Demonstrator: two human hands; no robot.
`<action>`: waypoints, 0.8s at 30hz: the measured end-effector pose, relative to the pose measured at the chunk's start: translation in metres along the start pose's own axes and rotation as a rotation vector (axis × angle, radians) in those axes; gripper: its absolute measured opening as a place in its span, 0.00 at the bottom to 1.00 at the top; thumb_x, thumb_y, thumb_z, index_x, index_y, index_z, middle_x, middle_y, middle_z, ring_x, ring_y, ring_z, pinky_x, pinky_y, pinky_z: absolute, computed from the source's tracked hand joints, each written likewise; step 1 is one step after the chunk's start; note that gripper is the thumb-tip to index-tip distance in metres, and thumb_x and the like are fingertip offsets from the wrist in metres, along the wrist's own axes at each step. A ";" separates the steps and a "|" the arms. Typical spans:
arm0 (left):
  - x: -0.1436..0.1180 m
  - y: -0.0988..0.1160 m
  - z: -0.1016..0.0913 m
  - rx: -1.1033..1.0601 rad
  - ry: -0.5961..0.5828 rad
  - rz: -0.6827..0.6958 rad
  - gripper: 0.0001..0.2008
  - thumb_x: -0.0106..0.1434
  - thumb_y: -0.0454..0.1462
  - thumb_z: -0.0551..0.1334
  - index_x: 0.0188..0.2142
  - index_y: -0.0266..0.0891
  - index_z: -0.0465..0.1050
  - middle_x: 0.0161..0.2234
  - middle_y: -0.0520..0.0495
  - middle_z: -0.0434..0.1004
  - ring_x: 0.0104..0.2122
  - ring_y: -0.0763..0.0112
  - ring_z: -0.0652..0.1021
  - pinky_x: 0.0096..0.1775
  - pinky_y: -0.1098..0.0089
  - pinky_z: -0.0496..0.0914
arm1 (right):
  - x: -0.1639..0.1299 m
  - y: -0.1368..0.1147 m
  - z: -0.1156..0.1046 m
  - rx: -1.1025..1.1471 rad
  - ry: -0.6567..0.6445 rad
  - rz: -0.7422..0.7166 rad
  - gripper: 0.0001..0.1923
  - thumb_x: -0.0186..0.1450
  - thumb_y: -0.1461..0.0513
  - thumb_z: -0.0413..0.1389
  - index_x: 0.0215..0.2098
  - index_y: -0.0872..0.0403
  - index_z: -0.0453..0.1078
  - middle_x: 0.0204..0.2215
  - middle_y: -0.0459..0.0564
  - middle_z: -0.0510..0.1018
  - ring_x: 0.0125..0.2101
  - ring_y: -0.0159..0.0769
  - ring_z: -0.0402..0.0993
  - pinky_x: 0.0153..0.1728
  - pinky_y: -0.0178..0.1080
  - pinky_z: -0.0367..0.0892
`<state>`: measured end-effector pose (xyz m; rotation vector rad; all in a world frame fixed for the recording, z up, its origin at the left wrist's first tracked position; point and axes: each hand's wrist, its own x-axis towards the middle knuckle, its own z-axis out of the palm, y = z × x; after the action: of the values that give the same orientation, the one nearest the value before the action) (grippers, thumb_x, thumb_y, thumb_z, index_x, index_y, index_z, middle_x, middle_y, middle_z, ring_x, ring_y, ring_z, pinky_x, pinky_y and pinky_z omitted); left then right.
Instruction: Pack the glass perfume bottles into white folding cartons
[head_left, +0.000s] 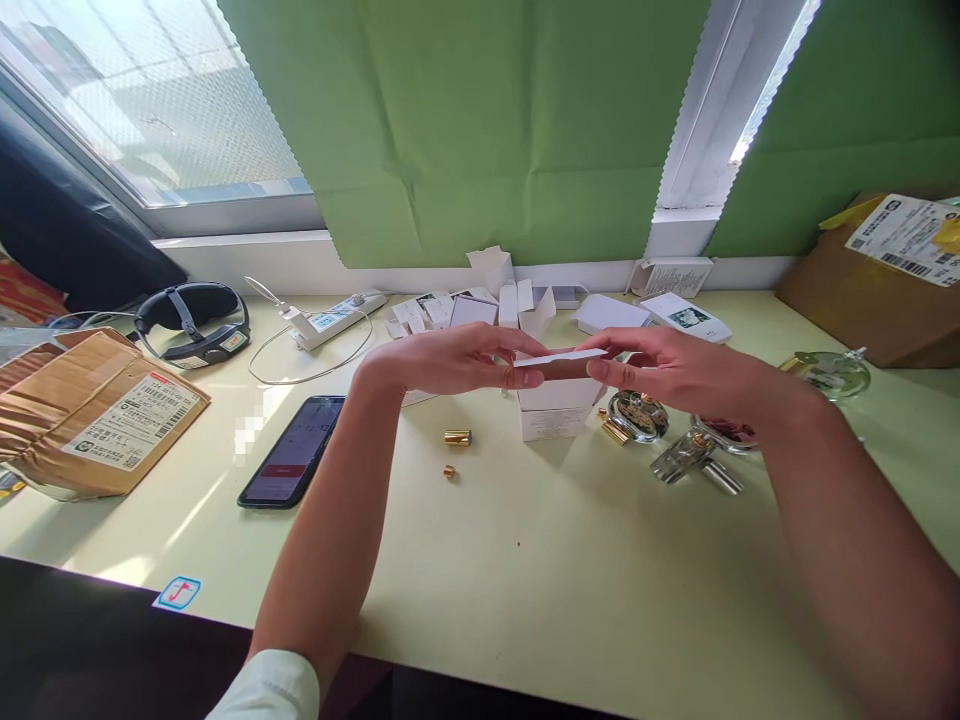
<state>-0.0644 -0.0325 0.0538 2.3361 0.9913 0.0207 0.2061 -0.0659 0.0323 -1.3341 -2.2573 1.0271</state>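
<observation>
I've got the pale green table [570, 590] filling the view, and both arms coming in over it. Off to the far side of the left fingers sits a brown padded parcel [97, 415], and past the right fingers a cardboard box [874, 300] runs out of frame, so I can't see its full shape. My left hand [450, 360] and right hand [675, 370] meet in the middle, fingers nearly closed, each pinching one end of a flat white card flap [574, 357]; its long axis runs straight from one set of fingertips to the other, edge-on to me, so I can't make out its face. Directly below the fingertips stands a small white box [555, 408], top open; the flap covers its mouth, so I can't tell what's inside. Beyond the fingers, a scatter of white cartons [517, 305] lies against the window sill, some open, contents not readable. Left of the left fingers a dark phone [292, 452] lies flat. Just under the right fingers there's a round glass bottle [637, 415], and a second clear bottle [686, 455] lying on its side, partly hidden by my right wrist. Below the left fingertips, two tiny gold caps [457, 437] rest on the table.
</observation>
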 end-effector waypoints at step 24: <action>0.017 0.004 0.014 0.133 -0.040 0.128 0.21 0.69 0.47 0.56 0.60 0.51 0.65 0.48 0.49 0.78 0.41 0.68 0.76 0.43 0.70 0.65 | 0.014 0.005 0.016 -0.083 0.085 0.004 0.17 0.61 0.48 0.58 0.45 0.46 0.73 0.44 0.49 0.77 0.42 0.41 0.73 0.35 0.39 0.65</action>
<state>-0.0463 -0.0311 0.0407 2.5082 0.8451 -0.0421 0.1926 -0.0588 0.0161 -1.3890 -2.2569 0.8690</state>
